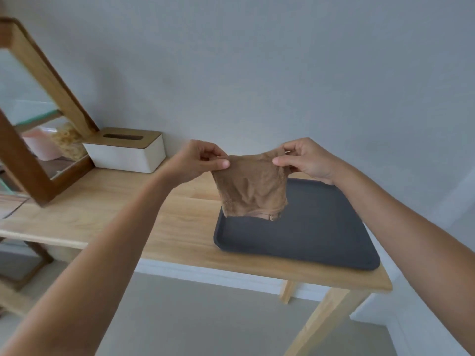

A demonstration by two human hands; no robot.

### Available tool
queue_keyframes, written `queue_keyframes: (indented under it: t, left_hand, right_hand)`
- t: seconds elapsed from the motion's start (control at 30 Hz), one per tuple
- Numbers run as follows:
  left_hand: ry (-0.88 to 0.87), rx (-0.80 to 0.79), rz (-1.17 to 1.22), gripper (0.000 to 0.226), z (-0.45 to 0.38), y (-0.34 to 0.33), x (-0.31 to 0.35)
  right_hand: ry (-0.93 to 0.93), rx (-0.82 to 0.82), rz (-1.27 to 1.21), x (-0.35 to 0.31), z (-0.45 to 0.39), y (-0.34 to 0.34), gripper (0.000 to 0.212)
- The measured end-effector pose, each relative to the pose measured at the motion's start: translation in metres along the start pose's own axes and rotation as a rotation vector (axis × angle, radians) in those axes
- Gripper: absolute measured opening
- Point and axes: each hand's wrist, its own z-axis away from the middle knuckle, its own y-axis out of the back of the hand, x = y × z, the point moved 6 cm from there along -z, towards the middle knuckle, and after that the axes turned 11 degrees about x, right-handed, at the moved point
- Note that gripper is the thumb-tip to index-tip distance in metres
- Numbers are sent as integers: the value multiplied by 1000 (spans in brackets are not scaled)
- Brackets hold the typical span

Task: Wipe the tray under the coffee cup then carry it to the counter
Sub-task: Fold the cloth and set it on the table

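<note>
A dark grey rectangular tray (303, 235) lies flat on the right end of a light wooden table (144, 217). Above its far edge hangs a brown cloth (250, 187), stretched between both hands. My left hand (199, 160) pinches the cloth's upper left corner. At the upper right corner, my right hand (307, 159) pinches it between thumb and fingers. The cloth's lower hem hangs just over the tray, hiding part of its back rim. No coffee cup is in view.
A white tissue box with a wooden lid (126, 150) stands at the back of the table by the wall. A wooden-framed mirror (43, 119) leans at the left. The table's front edge and a leg (326, 314) are below the tray, with floor beyond.
</note>
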Motion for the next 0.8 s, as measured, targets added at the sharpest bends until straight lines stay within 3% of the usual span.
queue_keyframes:
  t: [0.2, 0.47, 0.57, 0.7, 0.8]
  left_hand:
    - [52, 139, -151, 11, -1, 79, -28]
    - [123, 349, -166, 21, 14, 139, -80]
    - [185, 218, -168, 19, 43, 131, -108]
    - [289, -177, -398, 13, 90, 96, -154]
    - [280, -136, -418, 36, 93, 94, -160]
  right_hand:
    - [4, -45, 6, -4, -44, -69, 16]
    - [206, 176, 141, -19, -70, -140, 15]
    - [257, 58, 291, -6, -46, -163, 15]
    - [220, -333, 497, 41, -10, -196, 35]
    - [255, -315, 552, 57, -9, -206, 53]
